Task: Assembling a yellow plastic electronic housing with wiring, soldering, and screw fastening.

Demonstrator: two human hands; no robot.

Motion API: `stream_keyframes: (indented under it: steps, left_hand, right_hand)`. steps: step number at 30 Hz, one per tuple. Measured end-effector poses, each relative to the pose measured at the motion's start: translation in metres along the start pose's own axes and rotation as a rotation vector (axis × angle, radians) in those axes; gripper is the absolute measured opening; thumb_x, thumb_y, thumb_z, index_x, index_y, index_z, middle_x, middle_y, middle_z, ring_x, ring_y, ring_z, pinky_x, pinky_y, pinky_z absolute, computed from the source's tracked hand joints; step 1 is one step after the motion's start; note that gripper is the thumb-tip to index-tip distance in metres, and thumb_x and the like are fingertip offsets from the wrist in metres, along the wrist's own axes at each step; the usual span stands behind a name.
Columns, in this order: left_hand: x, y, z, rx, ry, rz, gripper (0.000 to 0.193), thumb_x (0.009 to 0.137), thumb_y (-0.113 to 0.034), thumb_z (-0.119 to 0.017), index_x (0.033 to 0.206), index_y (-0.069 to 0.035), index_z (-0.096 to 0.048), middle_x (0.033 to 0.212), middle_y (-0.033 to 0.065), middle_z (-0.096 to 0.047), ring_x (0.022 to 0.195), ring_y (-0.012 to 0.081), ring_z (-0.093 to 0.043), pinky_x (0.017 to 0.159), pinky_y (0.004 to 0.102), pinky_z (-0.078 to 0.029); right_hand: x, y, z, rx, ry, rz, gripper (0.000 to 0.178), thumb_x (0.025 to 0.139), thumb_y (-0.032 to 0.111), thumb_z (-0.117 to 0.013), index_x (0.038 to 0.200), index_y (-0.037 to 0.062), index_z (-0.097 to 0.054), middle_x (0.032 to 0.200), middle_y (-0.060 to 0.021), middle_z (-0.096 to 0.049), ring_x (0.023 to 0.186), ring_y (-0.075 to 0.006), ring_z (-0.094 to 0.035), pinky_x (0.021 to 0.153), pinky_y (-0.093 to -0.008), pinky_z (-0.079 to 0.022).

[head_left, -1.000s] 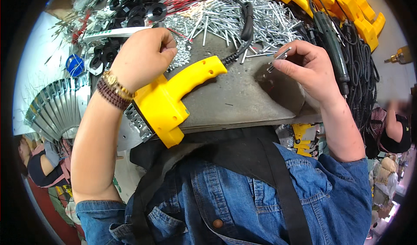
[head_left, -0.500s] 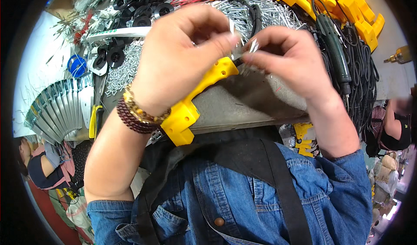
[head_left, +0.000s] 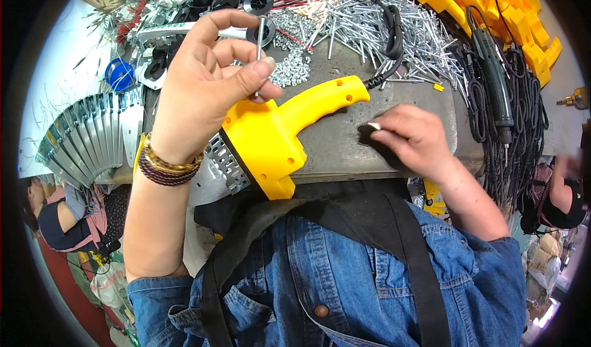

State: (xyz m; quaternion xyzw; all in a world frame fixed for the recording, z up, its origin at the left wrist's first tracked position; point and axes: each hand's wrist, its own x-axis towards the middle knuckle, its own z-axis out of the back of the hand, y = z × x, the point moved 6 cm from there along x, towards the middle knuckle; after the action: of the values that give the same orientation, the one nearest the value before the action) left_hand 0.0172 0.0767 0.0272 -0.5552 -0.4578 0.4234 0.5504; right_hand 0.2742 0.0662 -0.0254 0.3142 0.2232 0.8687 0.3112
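A long silver screw [head_left: 260, 55] stands nearly upright in my left hand [head_left: 212, 79], gripped between thumb and fingers, with the other fingers loosely curled. Below that hand lies a yellow-housed corded tool [head_left: 271, 141], its handle pointing to the upper right and a perforated metal guard [head_left: 229, 162] at its left end. Right of the tool, over the bench, my right hand [head_left: 414, 136] pinches a small white piece [head_left: 374, 126], too small to name. The remaining fingers of that hand are curled in.
Loose long screws [head_left: 363, 30] and small nuts [head_left: 290, 67] are heaped at the back of the metal bench [head_left: 345, 156]. A dark electric screwdriver [head_left: 492, 76] lies right, beside bundled black cables [head_left: 523, 119]. Yellow housings [head_left: 492, 8] are piled back right; fanned metal plates [head_left: 83, 138] stand left.
My hands have moved apart: the left up and left with the screw, the right downward and right. The yellow tool, partly covered before, now shows more fully.
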Motion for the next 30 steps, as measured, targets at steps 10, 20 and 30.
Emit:
stream_keyframes:
  steps: [10,20,30]
  left_hand:
    - [0.0,0.003,-0.017,0.77,0.018,-0.314,0.05,0.082,0.002,-0.065,0.129,-0.014,-0.06,0.087,0.0096,-0.061,0.075,0.0216,-0.062,0.071,0.0322,-0.052]
    - [0.005,0.011,-0.025,1.016,-0.007,-0.502,0.028,0.09,-0.011,-0.064,0.118,-0.01,-0.067,0.102,0.0154,-0.071,0.092,0.031,-0.069,0.078,0.0373,-0.054]
    - [0.001,0.006,-0.014,0.971,-0.146,-0.422,0.025,0.088,-0.02,-0.068,0.111,-0.014,-0.062,0.077,0.0117,-0.069,0.074,0.0318,-0.068,0.065,0.0406,-0.053]
  right_hand:
    - [0.036,0.058,-0.021,-0.171,0.116,0.184,0.01,0.082,0.024,-0.068,0.089,0.0168,-0.07,0.075,-0.0007,-0.058,0.072,-0.0221,-0.065,0.059,-0.0361,-0.052]
    - [0.063,0.082,-0.022,-0.297,0.255,0.459,0.015,0.078,0.018,-0.062,0.092,0.0141,-0.069,0.082,-0.0009,-0.058,0.078,-0.0207,-0.064,0.062,-0.0357,-0.053]
    - [0.09,0.085,-0.008,-0.101,0.231,0.452,0.022,0.076,0.009,-0.076,0.097,0.0117,-0.071,0.101,-0.0062,-0.067,0.083,-0.0235,-0.069,0.068,-0.0336,-0.057]
